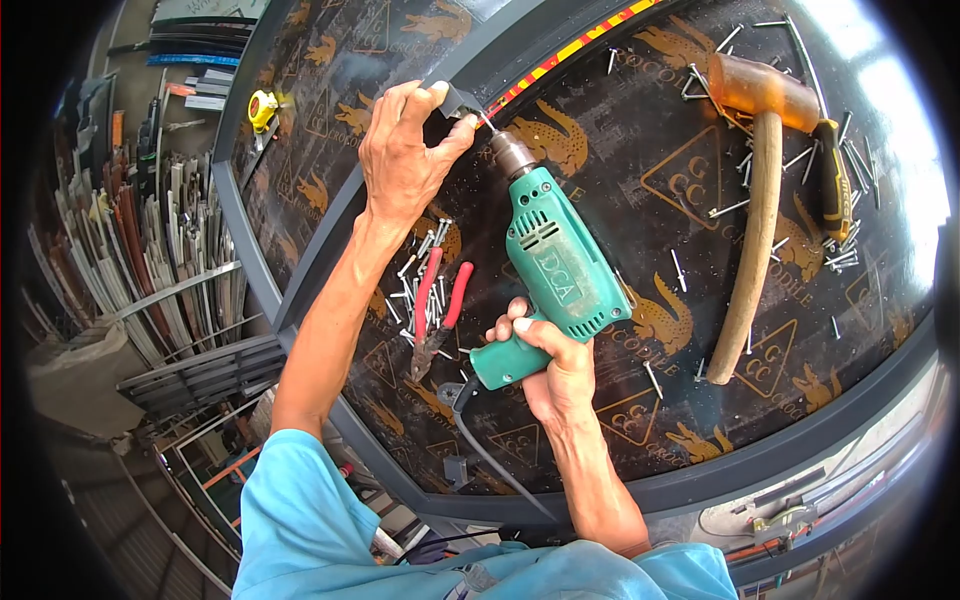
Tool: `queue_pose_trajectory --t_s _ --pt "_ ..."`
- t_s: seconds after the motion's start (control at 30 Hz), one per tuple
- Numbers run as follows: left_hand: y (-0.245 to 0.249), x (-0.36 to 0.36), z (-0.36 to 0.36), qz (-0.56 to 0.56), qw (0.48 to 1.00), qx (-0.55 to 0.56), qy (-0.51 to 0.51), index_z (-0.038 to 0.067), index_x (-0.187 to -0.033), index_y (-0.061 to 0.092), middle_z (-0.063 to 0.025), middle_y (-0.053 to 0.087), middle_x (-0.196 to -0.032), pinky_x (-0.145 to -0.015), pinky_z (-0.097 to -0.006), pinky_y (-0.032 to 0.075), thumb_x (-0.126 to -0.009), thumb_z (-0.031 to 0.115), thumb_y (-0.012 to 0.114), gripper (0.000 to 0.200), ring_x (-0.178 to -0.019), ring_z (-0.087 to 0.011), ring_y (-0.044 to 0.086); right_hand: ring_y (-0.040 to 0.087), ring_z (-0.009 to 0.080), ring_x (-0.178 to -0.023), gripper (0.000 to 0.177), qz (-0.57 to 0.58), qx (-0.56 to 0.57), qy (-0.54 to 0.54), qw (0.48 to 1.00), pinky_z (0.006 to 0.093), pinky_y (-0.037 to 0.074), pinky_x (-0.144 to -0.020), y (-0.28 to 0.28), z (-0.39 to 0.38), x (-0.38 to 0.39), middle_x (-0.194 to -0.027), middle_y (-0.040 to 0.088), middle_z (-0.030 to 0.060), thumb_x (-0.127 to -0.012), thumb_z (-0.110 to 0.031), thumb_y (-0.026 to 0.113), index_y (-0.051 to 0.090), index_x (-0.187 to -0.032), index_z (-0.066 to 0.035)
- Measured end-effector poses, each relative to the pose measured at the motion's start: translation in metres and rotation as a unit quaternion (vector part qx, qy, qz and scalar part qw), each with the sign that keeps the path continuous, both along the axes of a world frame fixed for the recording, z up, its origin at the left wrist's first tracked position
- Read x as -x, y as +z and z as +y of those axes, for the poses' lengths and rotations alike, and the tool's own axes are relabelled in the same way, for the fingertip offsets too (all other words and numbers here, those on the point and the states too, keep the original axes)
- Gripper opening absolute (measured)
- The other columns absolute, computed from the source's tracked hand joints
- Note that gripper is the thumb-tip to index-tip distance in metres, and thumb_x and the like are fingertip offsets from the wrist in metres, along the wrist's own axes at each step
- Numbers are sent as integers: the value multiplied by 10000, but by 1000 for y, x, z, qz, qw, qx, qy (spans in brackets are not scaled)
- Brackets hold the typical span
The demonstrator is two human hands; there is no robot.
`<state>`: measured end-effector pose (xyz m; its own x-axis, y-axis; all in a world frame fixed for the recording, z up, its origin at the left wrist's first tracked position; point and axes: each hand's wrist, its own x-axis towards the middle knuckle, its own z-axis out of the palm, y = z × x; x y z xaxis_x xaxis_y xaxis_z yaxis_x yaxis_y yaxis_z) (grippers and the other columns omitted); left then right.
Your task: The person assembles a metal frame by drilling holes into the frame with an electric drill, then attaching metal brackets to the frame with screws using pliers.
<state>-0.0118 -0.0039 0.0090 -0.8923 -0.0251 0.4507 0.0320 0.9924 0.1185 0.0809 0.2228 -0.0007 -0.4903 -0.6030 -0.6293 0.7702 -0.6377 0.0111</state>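
Observation:
My right hand (pixel 556 368) is wrapped around the handle of a green corded power drill (pixel 562 255) marked DCA. Its chuck (pixel 512 153) points up and left, and the thin bit (pixel 488 122) reaches to a small dark grey metal piece (pixel 458 102). Thumb and fingers of my left hand (pixel 408 150) pinch that piece at the end of a grey metal bar (pixel 500 55). Below the left hand, red-handled pliers (pixel 436 310) lie among loose screws (pixel 405 290). The drill's cord (pixel 490 455) runs down toward the board's near edge.
A mallet with an amber head (pixel 765 92) and wooden handle lies at right, beside a black-and-yellow screwdriver handle (pixel 835 180) and scattered screws (pixel 850 245). A yellow tape measure (pixel 262 110) sits at upper left. Metal profiles (pixel 150 250) are stacked beyond the grey frame (pixel 245 230).

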Motion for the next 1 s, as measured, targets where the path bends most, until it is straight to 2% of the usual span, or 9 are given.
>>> queue_pose_trajectory --t_s 0.07,0.37,0.9,0.97,1.0 --pt "0 -2 0 -27 1000 -7 10 43 -1066 570 -153 608 -1065 -852 -392 493 -743 184 797 420 -998 -312 607 606 223 -767 495 13 -24 5 1000 434 528 -776 2 -1 0 -917 607 105 -751 40 576 496 -1239 19" --pt "2 -2 1 -38 999 -9 18 39 -1083 566 -147 606 -1070 -864 -391 488 -746 194 797 436 -1001 -308 605 609 221 -762 495 22 -26 6 999 425 532 -767 0 0 -1 -925 609 106 -746 37 575 497 -1235 18" --pt "-1 0 -1 -32 999 1 10 37 -1080 564 -150 602 -1071 -853 -391 491 -746 194 798 437 -992 -310 606 610 215 -770 499 13 -16 13 1000 413 534 -763 -1 1 3 -928 616 105 -742 39 578 502 -1235 20" --pt "-1 2 1 7 1000 9 -4 43 -1003 587 -127 605 -994 -769 -402 504 -715 195 795 386 -919 -322 602 610 212 -763 503 32 -19 11 999 410 538 -755 -3 0 4 -942 622 112 -740 35 584 500 -1236 26" --pt "-2 1 2 3 1000 8 -6 43 -1003 587 -127 605 -994 -769 -402 504 -715 195 795 386 -919 -322 602 610 212 -763 503 27 -20 10 999 410 538 -755 -2 -1 5 -942 622 112 -740 35 584 500 -1236 26"
